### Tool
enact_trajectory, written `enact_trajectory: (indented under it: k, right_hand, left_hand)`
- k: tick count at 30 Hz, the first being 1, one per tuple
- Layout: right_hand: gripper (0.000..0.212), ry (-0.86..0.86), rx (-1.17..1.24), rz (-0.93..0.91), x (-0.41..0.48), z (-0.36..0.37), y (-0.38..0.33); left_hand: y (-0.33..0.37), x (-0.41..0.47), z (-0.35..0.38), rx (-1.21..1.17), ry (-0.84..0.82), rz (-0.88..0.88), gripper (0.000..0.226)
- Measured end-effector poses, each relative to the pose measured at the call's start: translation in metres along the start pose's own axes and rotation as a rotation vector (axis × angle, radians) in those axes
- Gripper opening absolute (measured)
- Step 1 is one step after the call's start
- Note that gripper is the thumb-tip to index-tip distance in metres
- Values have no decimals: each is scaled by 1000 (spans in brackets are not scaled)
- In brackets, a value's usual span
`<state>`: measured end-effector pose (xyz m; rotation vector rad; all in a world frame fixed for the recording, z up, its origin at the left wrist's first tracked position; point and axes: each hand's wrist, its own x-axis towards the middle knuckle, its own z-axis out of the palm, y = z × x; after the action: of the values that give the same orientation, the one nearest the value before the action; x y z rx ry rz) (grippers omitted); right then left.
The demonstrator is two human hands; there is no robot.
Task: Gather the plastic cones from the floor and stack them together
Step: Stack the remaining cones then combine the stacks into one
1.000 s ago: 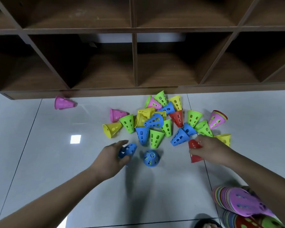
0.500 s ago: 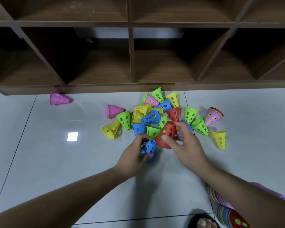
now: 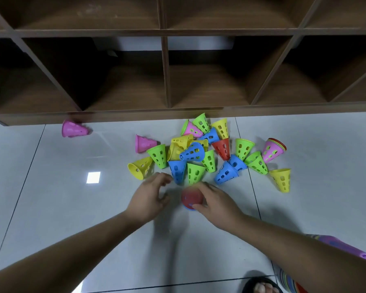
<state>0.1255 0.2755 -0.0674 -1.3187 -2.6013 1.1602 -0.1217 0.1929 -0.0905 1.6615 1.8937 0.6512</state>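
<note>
So the wooden cubby shelf [image 3: 165, 85] runs along the back, and on the floor [image 3: 51, 208] in front of it sits the messy pile of cones [image 3: 199, 153], mostly tipped on their sides with tips pointing every which way. One pink cone [image 3: 73, 129] is off alone by the shelf foot, well to the left. The right hand [image 3: 217, 203] is curled around a small red-over-blue stack [image 3: 191, 199] standing upright on the floor, viewed tip-on. The left hand [image 3: 149, 196] is loosely spread and holding nothing, and it's nearest the blue cone [image 3: 177, 171] just ahead of its fingertips, tip pointing back toward the person, so I'd guess that goes next.
</note>
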Motion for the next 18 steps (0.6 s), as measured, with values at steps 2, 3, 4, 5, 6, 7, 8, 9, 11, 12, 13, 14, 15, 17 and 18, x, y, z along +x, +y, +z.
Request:
enact_trajectory:
  k: [2,3,4,5,6,7,8,9,11,12,13,14,15,17,18]
  right_hand:
    - [55,5,-38,-31,-1,-6,8]
    - [59,43,-96,-71,-1,-11,12]
    - [61,96,-186,-126,0,-17,16]
    - [63,153,-302,-187,3,-24,21]
    - [63,201,-422,-237,7,-31,28]
    - [62,228,-536,-263,11,-39,34]
    - [61,230,-643,-263,15,-45,41]
    - [59,215,-745,-252,19,-51,47]
    - [55,141,-907,-216,23,-58,58]
    - [51,102,-975,-203,23,-59,62]
    - [46,72,-1035,-200,23,-60,65]
    - [47,54,-1074,-196,23,-61,67]
    - [55,36,-1096,-196,25,-60,68]
    - [64,40,-1147,-215,28,-60,71]
    - [63,59,-1162,-234,29,-58,74]
  left_hand:
    - [-6,12,-16,128,124,61,42]
    - [-11,19,-24,198,171,69,41]
    - [-16,25,-30,273,200,53,42]
    - [-22,29,-36,344,212,24,45]
    - [-28,32,-40,397,215,-11,49]
    - [-34,34,-43,429,214,-42,51]
    - [-40,35,-46,445,210,-69,51]
    - [-47,35,-47,451,204,-95,49]
    - [-58,33,-49,439,195,-144,38]
    - [-62,30,-49,424,195,-162,34]
    - [-65,27,-49,399,195,-182,34]
    - [-66,23,-49,363,189,-209,36]
    - [-65,19,-49,328,177,-243,38]
    - [-63,12,-49,307,134,-301,44]
    - [-62,10,-48,311,101,-314,46]
